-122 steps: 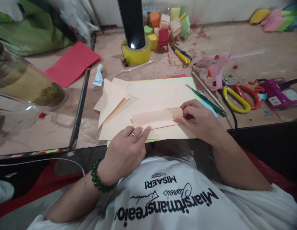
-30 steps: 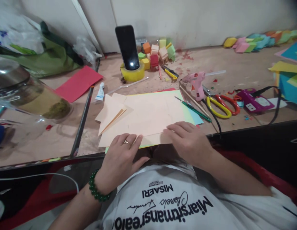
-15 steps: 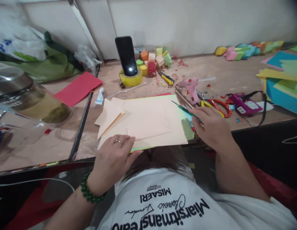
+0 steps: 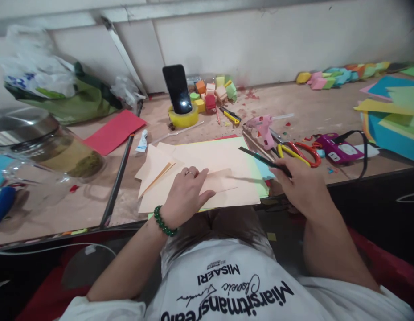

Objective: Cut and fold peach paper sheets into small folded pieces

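My left hand (image 4: 186, 191), with a ring and a green bead bracelet, lies flat on a stack of pale peach paper (image 4: 210, 154), thumb spread from the fingers. Beneath its fingertips is a smaller peach sheet (image 4: 223, 180). Folded peach pieces (image 4: 156, 167) rest on the stack's left side. At the stack's right edge, my right hand (image 4: 303, 189) is closed around a thin, dark, straight strip-like tool (image 4: 260, 157). The tool points left over the paper; its exact kind is unclear. Green and yellow sheets show under the stack.
Beyond the right hand lie a pink glue gun (image 4: 265, 131), red-handled scissors (image 4: 307, 154) and a purple device (image 4: 340, 149). A phone (image 4: 178, 89) stands in yellow tape. Left are a glass jug (image 4: 76, 156) and red paper (image 4: 115, 132). Colored sheets (image 4: 394, 129) are stacked far right.
My left hand has slid right and away from me across the paper. The tool in my right hand has turned and now shows a broader dark side. The view has shifted slightly.
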Motion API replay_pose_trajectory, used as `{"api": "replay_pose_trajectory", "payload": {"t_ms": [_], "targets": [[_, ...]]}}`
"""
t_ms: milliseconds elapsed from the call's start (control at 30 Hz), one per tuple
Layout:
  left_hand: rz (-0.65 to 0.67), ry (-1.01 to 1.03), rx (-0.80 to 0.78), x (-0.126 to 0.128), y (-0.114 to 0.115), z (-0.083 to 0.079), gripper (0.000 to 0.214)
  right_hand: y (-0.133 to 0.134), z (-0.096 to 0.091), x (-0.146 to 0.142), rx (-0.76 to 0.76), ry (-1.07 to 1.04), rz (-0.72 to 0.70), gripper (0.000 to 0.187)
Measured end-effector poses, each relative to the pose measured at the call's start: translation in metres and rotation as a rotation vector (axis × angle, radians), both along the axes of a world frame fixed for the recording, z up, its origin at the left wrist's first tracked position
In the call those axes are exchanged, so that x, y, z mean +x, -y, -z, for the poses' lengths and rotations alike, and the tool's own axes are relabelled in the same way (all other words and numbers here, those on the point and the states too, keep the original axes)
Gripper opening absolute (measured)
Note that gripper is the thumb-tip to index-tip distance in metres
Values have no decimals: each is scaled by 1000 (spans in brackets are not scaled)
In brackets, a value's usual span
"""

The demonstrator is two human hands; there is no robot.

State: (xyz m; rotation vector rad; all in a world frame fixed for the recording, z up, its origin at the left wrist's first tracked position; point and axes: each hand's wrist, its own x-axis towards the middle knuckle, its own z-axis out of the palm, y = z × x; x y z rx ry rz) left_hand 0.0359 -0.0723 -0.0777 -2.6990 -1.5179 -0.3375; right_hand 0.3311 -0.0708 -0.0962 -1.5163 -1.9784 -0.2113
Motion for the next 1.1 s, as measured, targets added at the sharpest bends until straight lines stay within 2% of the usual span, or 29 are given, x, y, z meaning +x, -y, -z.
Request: {"api": "replay_pose_trajectory", "payload": {"t_ms": [133, 333, 467, 633, 733, 1000, 1100], "targets": [[30, 236, -111, -4, 0, 3, 28, 16, 0, -5, -56, -38, -154, 17], [59, 343, -197, -5, 0, 1, 30, 14, 1, -7, -68, 41, -150, 19], [127, 279, -197, -6, 1, 1, 52, 19, -2, -6, -113, 57, -239, 21], [150, 90, -292, -3, 3, 4, 45, 32, -3, -5, -208, -40, -316, 22], [154, 50, -341, -1, 3, 5, 49, 35, -2, -5, -253, -116, -334, 22], [143, 30, -276, -1, 6, 4, 64, 35, -4, 9, -292, -146, -333, 21], [103, 82, -211, -1, 7, 3, 64, 29, -8, 17, -224, -90, -230, 21]]}}
